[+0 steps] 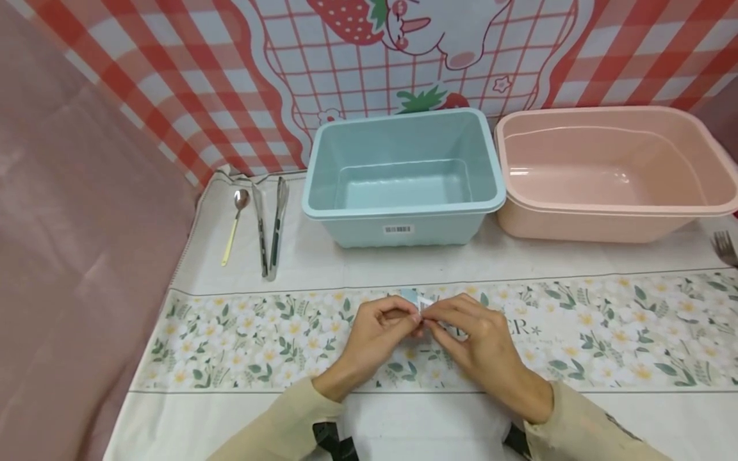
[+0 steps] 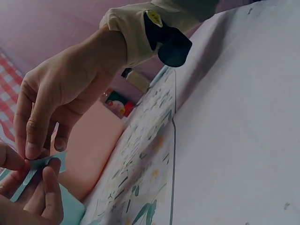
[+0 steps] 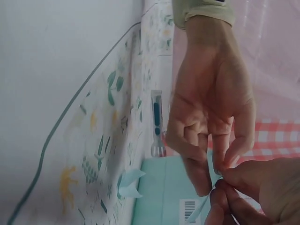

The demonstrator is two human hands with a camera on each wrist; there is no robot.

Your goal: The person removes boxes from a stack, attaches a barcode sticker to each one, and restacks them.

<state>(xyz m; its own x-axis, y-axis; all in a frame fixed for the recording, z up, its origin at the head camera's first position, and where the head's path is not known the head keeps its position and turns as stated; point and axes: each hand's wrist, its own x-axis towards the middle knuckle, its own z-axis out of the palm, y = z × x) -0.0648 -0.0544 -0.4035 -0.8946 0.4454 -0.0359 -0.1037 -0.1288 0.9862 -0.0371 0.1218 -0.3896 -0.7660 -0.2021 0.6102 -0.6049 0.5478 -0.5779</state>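
In the head view, the fingertips of my left hand [image 1: 380, 330] and right hand [image 1: 481, 336] meet over the floral band of the tablecloth. Between them is a small, thin, pale blue and white piece [image 1: 410, 296], partly hidden by the fingers. Thumb and fingers of each hand pinch it. From the left wrist, my right hand [image 2: 63, 89] reaches down to the light blue piece [image 2: 41, 161], while my left hand [image 2: 44, 199] holds it from below. The right wrist view shows the left hand [image 3: 211, 108] with curled fingers and the right hand [image 3: 262, 192] meeting it tip to tip.
Beyond the hands stand a light blue tub [image 1: 403, 211] with a barcode label and a pink tub [image 1: 599, 221] beside it. To the left lie a yellow-handled spoon [image 1: 232, 230] and two long, dark-handled utensils [image 1: 278, 224]. A fork [image 1: 723, 248] sits at the right edge.
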